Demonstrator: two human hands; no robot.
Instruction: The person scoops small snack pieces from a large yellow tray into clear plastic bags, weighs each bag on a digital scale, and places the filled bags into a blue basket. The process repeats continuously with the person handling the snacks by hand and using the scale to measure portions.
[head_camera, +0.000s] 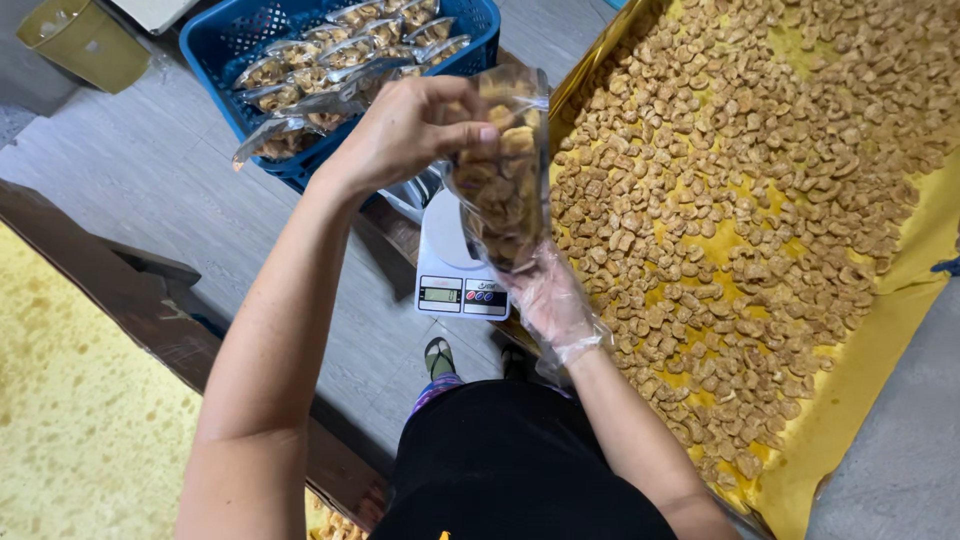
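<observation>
Left hand (415, 130), bare, pinches the upper edge of a clear plastic bag (500, 165) between thumb and fingers, holding it upright. Right hand (550, 300), in a thin transparent glove, sits below the left with its fingers closed under the bag's bottom, bearing it from beneath. Bag contents: golden-brown fried snack pieces, reaching close to the left fingers; mouth not visibly sealed. Directly beneath the bag, just left of the right hand: small white digital kitchen scale (455, 270), platform bare, bag held above it, not touching as far as visible. Right of both hands: large tray lined with yellow paper (880, 340), covered with loose snack pieces (740, 200). Beyond the left hand: blue plastic crate (215, 40) holding filled clear bags (330, 55). Judgement: filling appears finished and the bag is between filling and weighing; setting it on the platform calls for a steady, upright lowering so nothing spills.
</observation>
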